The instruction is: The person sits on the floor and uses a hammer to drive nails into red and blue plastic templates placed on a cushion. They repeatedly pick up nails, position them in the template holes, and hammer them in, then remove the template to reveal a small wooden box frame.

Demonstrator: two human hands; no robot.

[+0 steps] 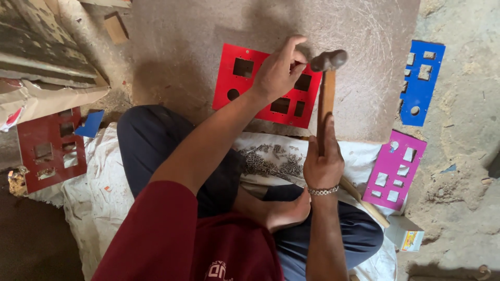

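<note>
A: What is the right hand (324,161) doing?

B: It is gripping the hammer (326,88), fingers wrapping shut around the lower part of the wooden handle. The handle is pointing toward twelve o'clock, and the dark metal head is hovering just off the red panel's (260,86) upper right corner. A beaded bracelet (323,191) is circling that wrist.

A: And the left hand (278,73)?

B: It is resting on the red panel, thumb and fingertips pinching together at about three o'clock of the hand, right beside the hammer head. Something tiny may be sitting in that pinch, but I cannot tell what.

A: Where is the red panel lying?

B: Flat on a grey slab (208,31) in front of the person, its cut-out holes showing. The person is sitting cross-legged on a white cloth (88,198), one bare foot (284,211) tucking in under the right wrist.

A: Anything else lying around?

B: A heap of small nails (271,161) is sitting on the cloth, at six o'clock from the red panel. A blue panel (422,83) is lying at three o'clock, well apart, and a pink panel (396,169) at about four o'clock, near the right hand. A dark red panel (49,148) is lying far out at eight o'clock. A small box (409,237) is sitting just below the pink one.
</note>
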